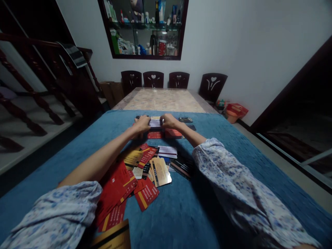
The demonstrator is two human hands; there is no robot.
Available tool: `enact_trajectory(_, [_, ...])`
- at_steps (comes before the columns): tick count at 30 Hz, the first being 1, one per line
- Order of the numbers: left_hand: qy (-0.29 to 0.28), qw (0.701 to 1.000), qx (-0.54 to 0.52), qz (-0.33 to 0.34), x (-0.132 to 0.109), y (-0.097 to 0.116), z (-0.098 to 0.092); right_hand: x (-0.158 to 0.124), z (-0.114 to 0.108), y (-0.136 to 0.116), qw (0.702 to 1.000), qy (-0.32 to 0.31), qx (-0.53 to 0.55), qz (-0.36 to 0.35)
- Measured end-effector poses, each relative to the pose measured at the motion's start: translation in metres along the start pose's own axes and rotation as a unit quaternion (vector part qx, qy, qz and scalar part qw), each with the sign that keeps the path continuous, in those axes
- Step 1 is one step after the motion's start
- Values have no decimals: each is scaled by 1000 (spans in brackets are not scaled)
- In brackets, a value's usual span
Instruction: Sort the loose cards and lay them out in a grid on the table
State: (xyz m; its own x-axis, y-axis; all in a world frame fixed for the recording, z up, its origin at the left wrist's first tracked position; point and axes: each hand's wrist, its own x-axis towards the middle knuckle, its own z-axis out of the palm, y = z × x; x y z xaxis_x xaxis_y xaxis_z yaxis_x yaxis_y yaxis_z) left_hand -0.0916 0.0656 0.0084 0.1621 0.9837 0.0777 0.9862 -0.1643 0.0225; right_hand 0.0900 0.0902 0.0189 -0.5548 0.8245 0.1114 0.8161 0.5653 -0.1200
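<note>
Both arms reach forward over a blue cloth [233,145] that covers the near part of the table. My left hand [141,123] and my right hand [169,120] are closed on the two ends of a pale card [155,122], held between them just above a row of red cards [155,135]. A loose heap of red, gold, black and white cards [141,174] lies nearer to me, between my forearms. Dark cards [185,120] lie just right of my right hand.
Beyond the cloth the bare marbled table top [163,100] runs to several dark chairs [153,79] at the wall. A glass cabinet [145,27] with bottles hangs above. A dark stair railing [38,76] stands at left. A red container [236,111] sits on the floor at right.
</note>
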Motion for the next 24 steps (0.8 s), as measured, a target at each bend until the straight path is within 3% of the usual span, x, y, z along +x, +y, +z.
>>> enact_trajectory(14, [-18,1000,15,1,23,-7,16,22,10,8,999,-43,-24,11])
enact_trajectory(24, [-36,999,-16,10,26,-10,24,29,15,9,997,-75,-32,11])
